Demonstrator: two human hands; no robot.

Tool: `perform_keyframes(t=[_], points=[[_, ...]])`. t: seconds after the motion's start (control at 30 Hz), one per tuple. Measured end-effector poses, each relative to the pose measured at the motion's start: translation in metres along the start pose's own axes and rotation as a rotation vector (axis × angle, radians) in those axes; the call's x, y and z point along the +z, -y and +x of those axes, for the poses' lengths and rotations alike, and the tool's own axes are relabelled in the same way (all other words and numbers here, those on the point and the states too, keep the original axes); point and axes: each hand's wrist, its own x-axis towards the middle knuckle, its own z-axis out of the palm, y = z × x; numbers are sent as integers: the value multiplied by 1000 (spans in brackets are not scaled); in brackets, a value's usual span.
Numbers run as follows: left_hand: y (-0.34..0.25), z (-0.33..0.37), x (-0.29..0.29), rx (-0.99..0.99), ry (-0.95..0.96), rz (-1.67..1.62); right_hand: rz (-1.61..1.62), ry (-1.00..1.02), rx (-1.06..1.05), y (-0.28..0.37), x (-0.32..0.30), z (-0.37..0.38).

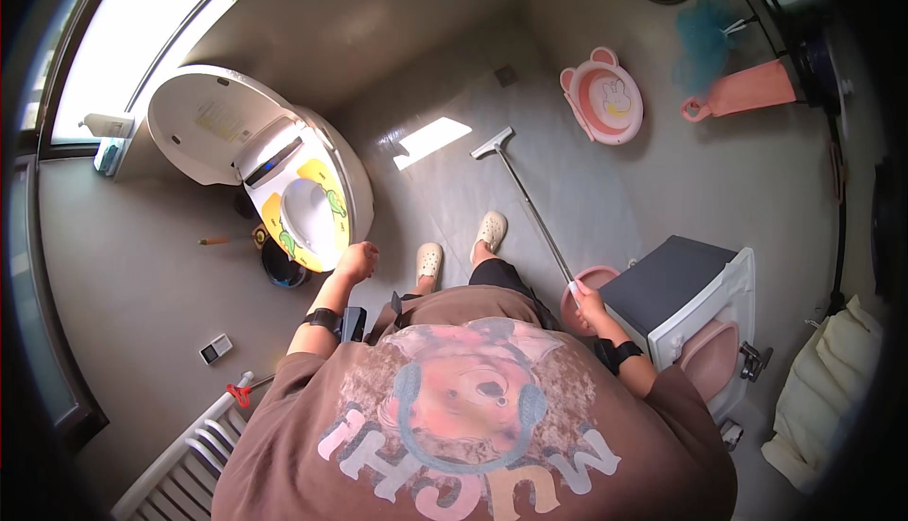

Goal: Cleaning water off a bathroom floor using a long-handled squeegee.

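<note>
My right hand (588, 302) is closed around the upper end of a long-handled floor squeegee (535, 211). Its thin metal pole slants away from me to the left. At the far end, the squeegee's light crossbar head rests on the grey floor. My left hand (358, 262) hangs beside the front of the toilet, fingers loosely curled, with nothing visible in it. The white toilet (355, 176) has its lid raised. On its bowl lies a yellow padded child's seat (328, 183) with green cartoon figures.
A pink bear-eared basin (605, 100) hangs on the right wall near a blue bath puff (704, 37). Close to my right arm stand a grey-topped white cabinet (668, 280) and a pink basin (570, 305). A white radiator (194, 455) is at lower left. Sunlight makes a bright floor patch (433, 142).
</note>
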Motion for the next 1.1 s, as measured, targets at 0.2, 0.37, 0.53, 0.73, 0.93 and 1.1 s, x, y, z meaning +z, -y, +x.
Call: perform_keyframes(t=[0.2,0.37,0.53,0.73,0.93,1.1], points=[[-43,7,-2,9,-10,68,29,123,-205,118,3,34],[-96,-9,-14,79,-111,-47,30,182,-169,65,-43,58],[-112,-7,-8,104,-49,-92,-309,-11,-291,34,-39,60],[-127,37,8,95,28,-48,75,271,-90,203,0,67],[-226,67,9,47,235,-345,183,728,-211,282,51,32],[-239,107,11,-164,521,-810,-58,733,-428,306,74,0]])
